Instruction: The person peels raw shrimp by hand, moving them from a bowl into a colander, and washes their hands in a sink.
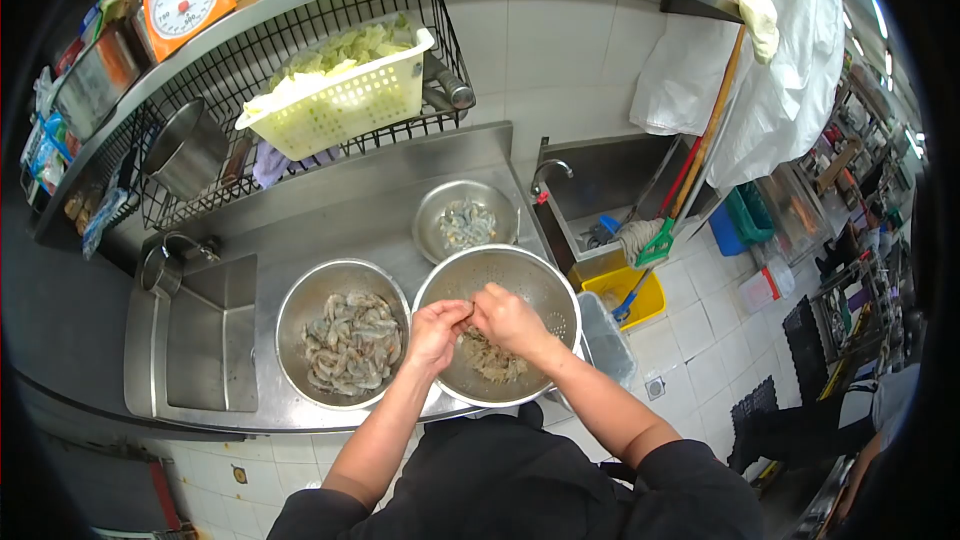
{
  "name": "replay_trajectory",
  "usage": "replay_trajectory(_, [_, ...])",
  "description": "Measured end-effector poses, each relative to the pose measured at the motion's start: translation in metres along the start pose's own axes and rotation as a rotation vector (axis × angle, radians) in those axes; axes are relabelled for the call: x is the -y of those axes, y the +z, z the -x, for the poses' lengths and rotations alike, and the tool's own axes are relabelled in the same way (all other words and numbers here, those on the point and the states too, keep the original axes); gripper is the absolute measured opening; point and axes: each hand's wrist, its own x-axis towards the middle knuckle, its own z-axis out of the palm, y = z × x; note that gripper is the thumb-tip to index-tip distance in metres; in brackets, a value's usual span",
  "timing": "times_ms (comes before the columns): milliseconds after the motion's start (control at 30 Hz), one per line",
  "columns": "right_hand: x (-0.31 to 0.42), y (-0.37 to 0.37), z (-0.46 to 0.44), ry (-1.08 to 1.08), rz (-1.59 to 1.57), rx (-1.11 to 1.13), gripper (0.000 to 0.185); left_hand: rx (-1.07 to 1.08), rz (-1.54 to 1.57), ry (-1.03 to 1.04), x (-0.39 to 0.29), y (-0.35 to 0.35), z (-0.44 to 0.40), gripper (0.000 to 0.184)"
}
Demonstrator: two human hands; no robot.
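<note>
Over a large metal colander (pixel 549 288), my left hand (pixel 438 332) and my right hand (pixel 508 320) meet fingertip to fingertip. Both are closed in a pinch on what looks like a shrimp, mostly hidden by the fingers. Beneath them, a pile of shrimp shells (pixel 493 358) lies in the colander. To the left, a steel bowl (pixel 290 305) holds many grey whole shrimp (pixel 350 342). Behind the colander, a smaller steel bowl (pixel 430 223) contains peeled shrimp (pixel 466 225).
At left is a steel sink (pixel 212 340) with a tap (pixel 192 245). A wire rack above holds a white basket (pixel 345 105) of leafy greens and a steel pot (pixel 187 150). To the right stand a second sink, mop handles and a yellow bucket (pixel 640 297). Another person is at far right.
</note>
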Motion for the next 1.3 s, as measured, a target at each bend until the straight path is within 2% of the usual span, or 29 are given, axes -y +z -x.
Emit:
replay_trajectory(33, [-0.006, -0.002, -0.002, -0.058, -0.077, 0.012, 0.020, 0.024, 0.011, -0.036, -0.002, -0.002, -0.001, 0.008])
replay_trajectory(167, [-0.018, -0.007, -0.011, -0.120, -0.226, 0.027, 0.018, 0.021, -0.027, -0.083, -0.004, 0.000, 0.001, 0.011])
replay_trajectory(233, [-0.004, -0.011, -0.010, 0.292, -0.402, -0.001, 0.018, -0.022, -0.056, -0.016, -0.001, 0.002, -0.002, 0.013])
replay_trajectory(267, [-0.002, -0.009, -0.009, 0.288, -0.402, 0.003, 0.018, -0.066, -0.085, 0.049, 0.001, 0.004, -0.004, 0.015])
replay_trajectory(333, [0.000, -0.001, -0.002, 0.677, -0.901, 0.050, 0.022, -0.109, -0.110, 0.112, 0.002, 0.008, -0.005, 0.018])
replay_trajectory(400, [0.001, 0.010, 0.005, 0.641, -0.887, 0.045, 0.022, -0.151, -0.136, 0.168, 0.005, 0.014, -0.004, 0.021])
replay_trajectory(467, [-0.002, 0.019, 0.009, 0.611, -0.947, 0.005, 0.020, -0.204, -0.205, 0.310, 0.008, 0.018, -0.003, 0.025])
replay_trajectory(600, [-0.011, 0.028, 0.011, 0.562, -0.965, -0.049, 0.018, -0.232, -0.206, 0.325, 0.009, 0.020, 0.002, 0.029])
replay_trajectory(700, [-0.015, 0.023, 0.011, 0.617, -0.984, -0.018, 0.019, -0.222, -0.182, 0.326, 0.015, 0.016, 0.002, 0.028])
replay_trajectory(800, [-0.027, 0.008, 0.008, 0.669, -0.970, 0.178, 0.014, -0.276, -0.092, 0.345, 0.019, 0.009, -0.005, 0.023])
replay_trajectory(867, [-0.048, 0.000, 0.004, 0.732, -0.883, 0.250, 0.014, -0.309, -0.521, 0.482, 0.028, -0.012, -0.016, 0.020])
replay_trajectory(900, [-0.053, -0.015, -0.004, 0.738, -0.828, 0.358, 0.014, -0.336, -0.521, 0.488, 0.028, -0.018, -0.010, 0.020])
replay_trajectory(967, [-0.071, -0.026, -0.020, 0.687, -0.936, 0.324, 0.016, -0.117, -1.736, 0.945, 0.028, -0.025, 0.001, 0.015])
replay_trajectory(1000, [-0.065, -0.021, -0.032, 0.721, -1.119, 0.084, 0.017, -0.136, -1.741, 0.939, 0.031, -0.026, 0.005, 0.015])
replay_trajectory(1033, [-0.057, -0.014, -0.044, 0.753, -1.291, -0.168, 0.019, -0.052, -1.834, 0.667, 0.035, -0.026, 0.008, 0.017])
replay_trajectory(1067, [-0.053, -0.008, -0.055, 0.749, -1.293, -0.155, 0.019, 0.033, -1.900, 0.393, 0.036, -0.027, 0.008, 0.020])
replay_trajectory(1100, [-0.050, -0.002, -0.065, 0.772, -1.314, -0.200, 0.022, 0.019, -1.899, 0.393, 0.036, -0.028, 0.005, 0.020])
replay_trajectory(1167, [-0.045, 0.011, -0.068, 0.807, -1.338, -0.235, 0.025, 0.113, -1.757, 0.098, 0.038, -0.036, 0.007, 0.028])
replay_trajectory(1200, [-0.043, 0.018, -0.066, 0.739, -1.172, -0.117, 0.022, 0.101, -1.612, 0.200, 0.025, -0.034, 0.011, 0.028])
replay_trajectory(1233, [-0.043, 0.025, -0.064, 0.664, -1.005, -0.006, 0.018, 0.093, -1.612, 0.202, 0.013, -0.040, 0.008, 0.028])
replay_trajectory(1300, [-0.055, 0.040, -0.048, 0.657, -0.933, 0.077, 0.016, -0.122, -1.375, 0.674, -0.015, -0.059, 0.003, 0.030])
